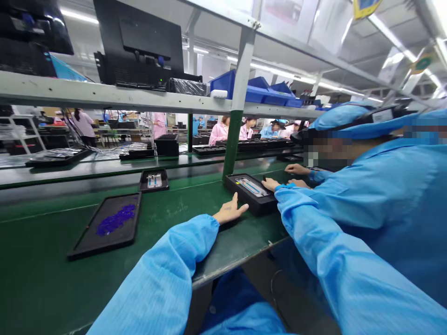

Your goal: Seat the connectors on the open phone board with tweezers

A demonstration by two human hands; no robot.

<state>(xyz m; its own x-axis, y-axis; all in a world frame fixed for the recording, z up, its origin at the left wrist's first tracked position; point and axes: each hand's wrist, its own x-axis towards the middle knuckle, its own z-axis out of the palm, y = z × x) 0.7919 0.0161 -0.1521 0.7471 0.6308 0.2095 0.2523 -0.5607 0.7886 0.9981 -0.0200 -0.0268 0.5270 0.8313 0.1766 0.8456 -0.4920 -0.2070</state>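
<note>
My left hand is open, its fingers and thumb spread, low over the green bench beside a thick black tray. In that tray lies a flat silver phone-sized part with light blue strips and a small yellow mark. At the tray's right end, my right hand reaches over its edge. Its fingers are closed on a small black piece, whose kind is too small to make out. To the left sits a smaller black tray holding a similar silver part.
A shallow black tray with a heap of small blue-purple pieces lies on the left. A green-and-white post rises behind the thick tray. Close on the right sits a co-worker in blue. Monitors and blue bins stand on the shelf overhead.
</note>
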